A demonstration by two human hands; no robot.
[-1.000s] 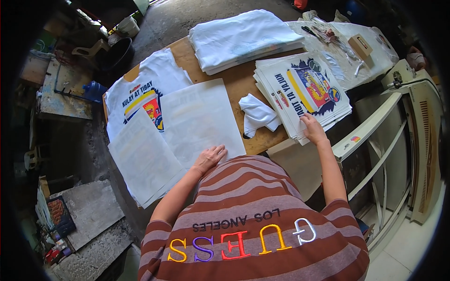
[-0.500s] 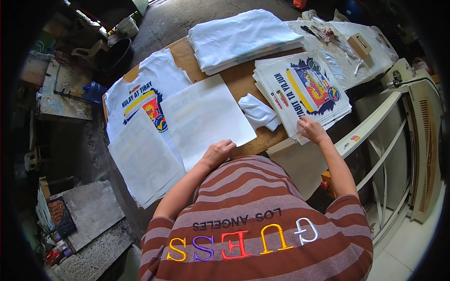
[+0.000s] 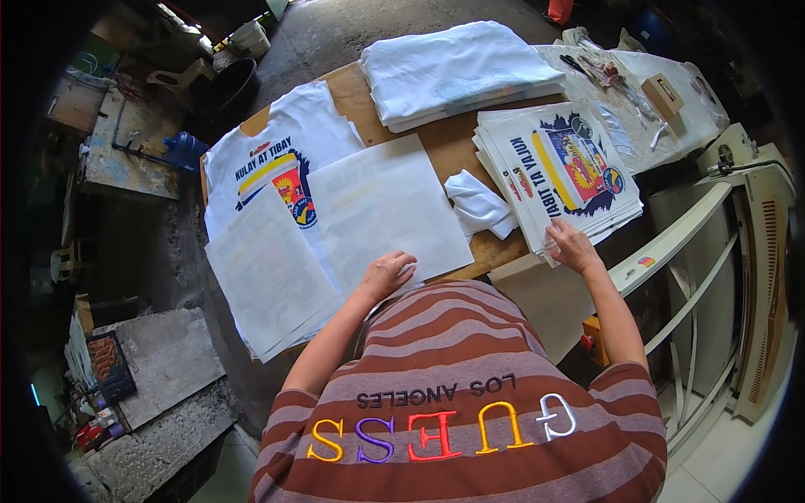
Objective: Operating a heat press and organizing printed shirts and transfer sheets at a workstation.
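My left hand is over the near edge of a blank-looking white paper sheet, its fingers loosely bent and a little apart, holding nothing that I can see. At the near left corner of a stack of printed transfer sheets, my right hand pinches the edge of a sheet. A white T-shirt with a colourful print lies flat on the left of the table. More white sheets cover its lower part. Between the blank sheet and the stack is a crumpled white cloth.
A pile of folded white shirts stands at the table's far side. Behind the printed stack, a pale covered surface bears scissors and a small cardboard box. A large machine frame stands close on my right.
The whole view has shifted slightly to the right and down. My left hand has moved a little left across the blank sheet, its fingers more bent. My right hand stays at the stack's corner.
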